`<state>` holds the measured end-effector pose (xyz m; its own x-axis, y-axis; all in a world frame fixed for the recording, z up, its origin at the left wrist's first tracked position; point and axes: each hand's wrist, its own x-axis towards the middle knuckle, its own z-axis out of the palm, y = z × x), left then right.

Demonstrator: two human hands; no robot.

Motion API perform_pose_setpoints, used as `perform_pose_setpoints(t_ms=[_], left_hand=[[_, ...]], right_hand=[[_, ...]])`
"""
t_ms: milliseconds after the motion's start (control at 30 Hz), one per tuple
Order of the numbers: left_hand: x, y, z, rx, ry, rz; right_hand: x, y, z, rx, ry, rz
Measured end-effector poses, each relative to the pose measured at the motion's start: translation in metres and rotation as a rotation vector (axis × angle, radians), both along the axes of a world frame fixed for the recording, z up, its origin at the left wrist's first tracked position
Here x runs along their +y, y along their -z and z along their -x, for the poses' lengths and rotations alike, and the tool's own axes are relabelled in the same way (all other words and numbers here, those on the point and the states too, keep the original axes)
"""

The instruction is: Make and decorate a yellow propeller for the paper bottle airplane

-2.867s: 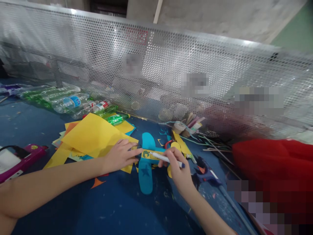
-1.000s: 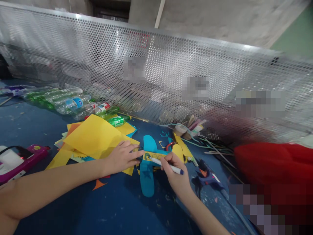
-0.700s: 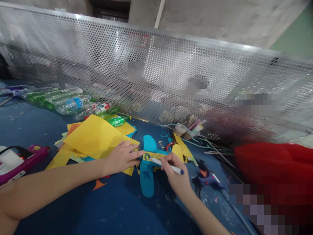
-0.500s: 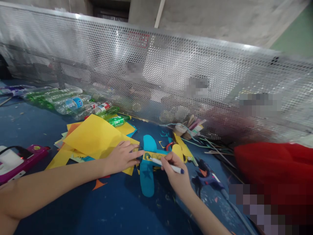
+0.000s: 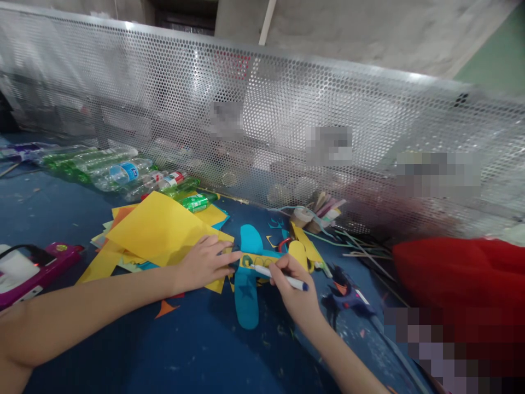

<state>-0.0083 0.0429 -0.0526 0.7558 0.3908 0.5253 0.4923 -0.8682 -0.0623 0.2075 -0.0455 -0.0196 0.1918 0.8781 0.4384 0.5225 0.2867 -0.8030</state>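
Note:
A blue paper airplane shape (image 5: 247, 306) lies on the dark blue table, a dark star on its near wing. Across its body runs a yellow strip (image 5: 259, 261) with window-like outlines drawn on it; the leftmost one is filled in dark. My right hand (image 5: 294, 282) is closed around a white marker (image 5: 283, 277) with a dark blue end, its tip at the strip. My left hand (image 5: 209, 260) lies flat with fingers spread, fingertips resting at the left end of the plane. Part of the plane's body is hidden under the hands.
Yellow paper sheets (image 5: 151, 227) are piled under and beyond my left forearm. Plastic bottles (image 5: 123, 172) lie along the perforated metal screen (image 5: 184, 98). A glue gun (image 5: 353, 301) is right of my right hand. A purple power strip (image 5: 53, 268) sits at left; a red sleeve (image 5: 459, 273) at right.
Almost nothing differs. The marker tip stays at the filled outline with only a tiny shift, and my left hand holds its place.

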Motion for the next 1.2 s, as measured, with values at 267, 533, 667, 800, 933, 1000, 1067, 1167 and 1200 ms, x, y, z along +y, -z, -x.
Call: perform_pose_setpoints(t_ms=[267,533,667,800,933,1000,1067,1167,1200], left_hand=[[-0.0003,0.0001,0.0006,0.016,-0.013,0.017],[0.0002,0.0016,0.0005,0.002,-0.005,0.021],[-0.0006,0.0011,0.0002,0.003,-0.016,0.025],[-0.0008,0.0008,0.0003,0.014,-0.019,0.029],[-0.0003,0.0008,0.0005,0.013,-0.019,0.027],[-0.0001,0.0008,0.0005,0.013,-0.019,0.022],[0.0001,0.0008,0.0005,0.011,-0.013,0.02],[0.0,0.0005,0.0003,0.006,-0.008,0.022],[-0.0001,0.0004,0.0003,0.006,-0.009,0.024]], right_hand=[[0.001,0.001,-0.0007,0.002,0.007,0.008],[-0.0002,-0.0004,0.0003,-0.018,-0.003,-0.005],[-0.0005,-0.002,0.0009,-0.05,-0.023,0.004],[0.0,-0.0015,0.0006,-0.05,-0.02,0.005],[0.0004,-0.0011,0.0001,-0.015,0.016,0.026],[0.0002,-0.0017,0.0002,0.0,0.016,0.043],[0.0001,-0.0024,0.0004,-0.006,0.003,0.055],[0.0,-0.0028,0.0005,-0.028,-0.014,0.05],[0.0,-0.0026,0.0005,-0.029,-0.013,0.039]])
